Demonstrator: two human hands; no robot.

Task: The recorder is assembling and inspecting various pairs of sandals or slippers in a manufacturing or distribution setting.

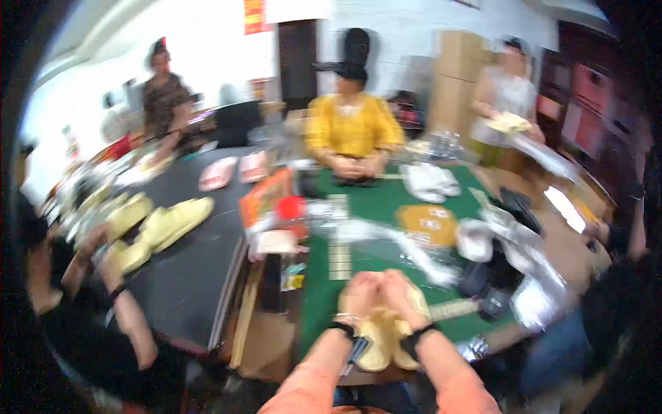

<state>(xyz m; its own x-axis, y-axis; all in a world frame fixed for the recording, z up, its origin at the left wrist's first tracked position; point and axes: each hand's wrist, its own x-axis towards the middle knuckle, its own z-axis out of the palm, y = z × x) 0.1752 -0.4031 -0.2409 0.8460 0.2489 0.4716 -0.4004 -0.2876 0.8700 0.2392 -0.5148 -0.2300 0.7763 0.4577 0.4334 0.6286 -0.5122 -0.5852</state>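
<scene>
In front of me on the near edge of the green table, a pair of pale yellow slippers (374, 343) lies side by side with the ends toward me. My left hand (361, 293) is closed over the far part of the left slipper. Next to it, my right hand (402, 293) is closed over the far part of the right slipper (405, 348). The two hands almost meet at the fingertips. Motion blur softens the fingers, and the hands hide the middle of both slippers. Dark bands circle both wrists.
White slippers (429, 182) and clear plastic wrap (379, 234) lie on the green table (318, 297). Yellow slippers (178, 222) and pink ones (218, 172) are on the black table (186, 290) at left. A person in yellow (355, 131) sits opposite; other people work around.
</scene>
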